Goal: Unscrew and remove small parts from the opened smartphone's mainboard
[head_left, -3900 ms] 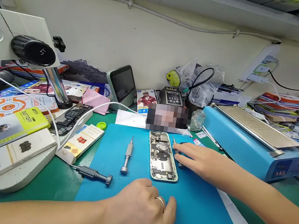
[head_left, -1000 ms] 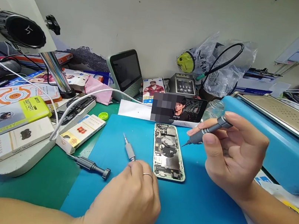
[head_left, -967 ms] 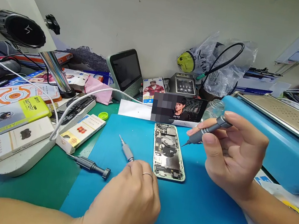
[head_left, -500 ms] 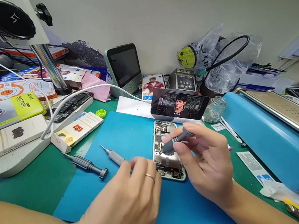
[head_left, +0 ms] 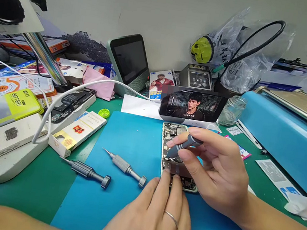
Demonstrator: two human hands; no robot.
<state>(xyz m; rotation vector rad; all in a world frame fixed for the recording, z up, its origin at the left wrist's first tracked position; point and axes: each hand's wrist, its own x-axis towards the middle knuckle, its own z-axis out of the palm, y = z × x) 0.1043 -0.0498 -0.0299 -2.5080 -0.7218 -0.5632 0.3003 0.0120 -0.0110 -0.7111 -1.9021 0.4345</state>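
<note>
An opened phone (head_left: 170, 140) with bare circuitry lies on a blue mat (head_left: 133, 135). My right hand (head_left: 214, 170) is closed on a grey screwdriver (head_left: 185, 144), tip down on the phone's middle. My left hand (head_left: 155, 215) lies flat with fingers stretched out, fingertips touching the phone's near end. It holds nothing. A silver screwdriver (head_left: 124, 162) lies on the mat just left of my left hand.
A dark screwdriver (head_left: 87, 170) lies at the mat's left edge. Boxes (head_left: 77, 136) and a microscope base (head_left: 7, 147) crowd the left. A playing phone (head_left: 193, 105), a glass jar (head_left: 232, 109) and a blue machine (head_left: 285, 138) stand behind and right.
My right hand brought the grey screwdriver down onto the phone. My left hand let go of the silver screwdriver and moved right to the phone's near end.
</note>
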